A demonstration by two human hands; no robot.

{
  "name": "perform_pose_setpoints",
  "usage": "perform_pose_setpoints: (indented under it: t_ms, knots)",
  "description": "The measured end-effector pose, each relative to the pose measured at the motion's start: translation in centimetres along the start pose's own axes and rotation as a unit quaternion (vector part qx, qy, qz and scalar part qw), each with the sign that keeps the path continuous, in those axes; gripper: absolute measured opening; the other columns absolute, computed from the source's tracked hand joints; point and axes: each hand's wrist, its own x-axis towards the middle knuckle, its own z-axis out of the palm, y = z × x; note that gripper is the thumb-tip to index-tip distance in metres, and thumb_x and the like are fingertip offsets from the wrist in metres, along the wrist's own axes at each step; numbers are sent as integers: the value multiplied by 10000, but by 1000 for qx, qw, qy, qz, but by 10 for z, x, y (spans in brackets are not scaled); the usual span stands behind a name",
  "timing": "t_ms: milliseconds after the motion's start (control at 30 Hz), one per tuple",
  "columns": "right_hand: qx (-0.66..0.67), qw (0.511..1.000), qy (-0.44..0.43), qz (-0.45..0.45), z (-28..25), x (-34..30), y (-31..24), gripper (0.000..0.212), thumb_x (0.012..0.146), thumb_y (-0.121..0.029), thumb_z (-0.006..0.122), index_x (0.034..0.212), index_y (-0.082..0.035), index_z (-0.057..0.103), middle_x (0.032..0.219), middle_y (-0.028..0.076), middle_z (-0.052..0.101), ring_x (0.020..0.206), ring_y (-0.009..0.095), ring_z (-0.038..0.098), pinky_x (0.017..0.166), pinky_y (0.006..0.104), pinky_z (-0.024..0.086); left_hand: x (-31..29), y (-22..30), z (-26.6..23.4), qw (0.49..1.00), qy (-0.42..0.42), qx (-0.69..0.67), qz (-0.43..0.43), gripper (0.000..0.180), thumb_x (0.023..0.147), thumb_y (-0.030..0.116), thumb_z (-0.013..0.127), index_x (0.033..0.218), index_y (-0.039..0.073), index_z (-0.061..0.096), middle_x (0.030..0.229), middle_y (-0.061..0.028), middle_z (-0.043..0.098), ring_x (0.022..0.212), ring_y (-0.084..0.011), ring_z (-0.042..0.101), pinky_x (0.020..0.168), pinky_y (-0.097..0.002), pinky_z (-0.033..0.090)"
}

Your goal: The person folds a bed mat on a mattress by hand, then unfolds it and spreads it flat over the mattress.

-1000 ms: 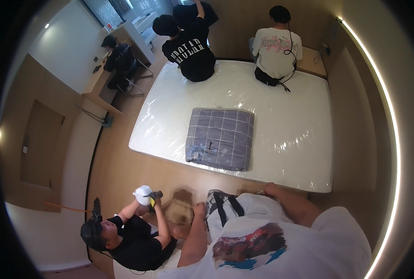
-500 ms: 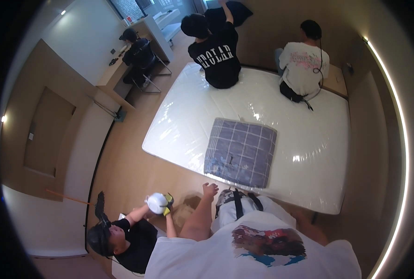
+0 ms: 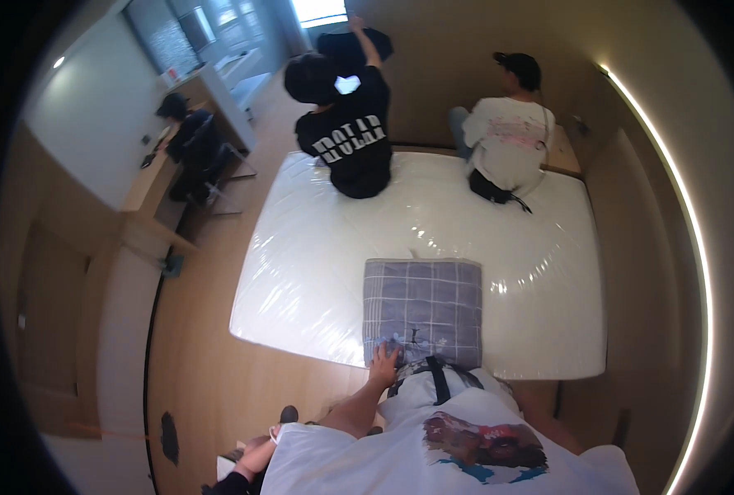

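A square grey-blue piece of bedding [image 3: 425, 305] with white checks lies on the mattress near its front edge. I cannot tell whether it is a folded quilt or a cushion. My left hand [image 3: 383, 361] is at its near left corner, fingers apart and nothing held; whether they press on the cloth is unclear. Of my right arm only part of the forearm [image 3: 555, 425] shows beside my white shirt, and the hand is hidden behind my body. The mattress [image 3: 301, 280] is white and wrapped in shiny clear plastic.
Two people sit on the mattress's far edge, one in a black shirt [image 3: 355, 148], one in a white shirt [image 3: 507, 136]. Another sits on a chair [image 3: 233, 173] at a desk [image 3: 148, 194] on the left. Close by at lower left, a person's arm [image 3: 256, 454] shows. A wall with a light strip [image 3: 697, 231] runs along the right.
My left hand has moved from beside the bed to the bedding's near corner. My view has shifted, and the nearby person with the white object has mostly left the picture at lower left.
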Motion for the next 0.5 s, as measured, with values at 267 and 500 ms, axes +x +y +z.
perform_pose_setpoints:
  t_ms: [267, 500]
  knots:
    - [3, 999, -8, 53, 8, -47, -17, 309, 778, -274, 569, 929, -23, 665, 973, 205, 637, 917, 353, 612, 797, 425, 479, 46, -103, 101, 863, -461, 204, 45, 547, 816, 250, 524, 1348, 181, 418, 1509, -129, 113, 1373, -411, -53, 1012, -643, 195]
    - [-12, 994, -21, 106, 18, -79, -3, 309, 782, -272, 562, 925, -19, 665, 967, 209, 637, 914, 355, 613, 794, 427, 480, 51, -63, 88, 958, -236, -135, -92, 539, 772, 283, 555, 1238, 27, 464, 1372, -229, 349, 1242, -442, 343, 974, -497, 373]
